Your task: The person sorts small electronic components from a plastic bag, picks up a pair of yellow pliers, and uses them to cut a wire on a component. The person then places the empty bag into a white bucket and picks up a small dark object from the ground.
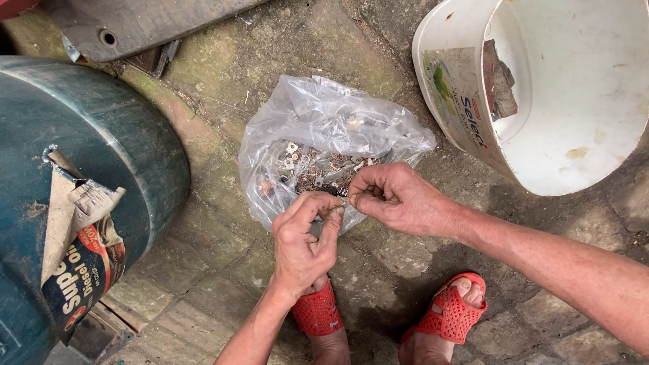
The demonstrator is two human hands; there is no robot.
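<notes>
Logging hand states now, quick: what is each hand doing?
Left hand: fingers pinched shut on a small metal piece.
Right hand: fingers pinched shut; what they hold cannot be told.

A bag (324, 142) lies between a drum (88, 149) and a bucket (574, 101).

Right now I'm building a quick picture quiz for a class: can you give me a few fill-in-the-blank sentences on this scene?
1. The two hands meet over a clear plastic ____ of small metal parts.
2. The sandals are ____ in colour.
3. The white bucket lies on its ____.
4. The drum by the left hand is dark ____.

Missing words: bag; red; side; green
</notes>
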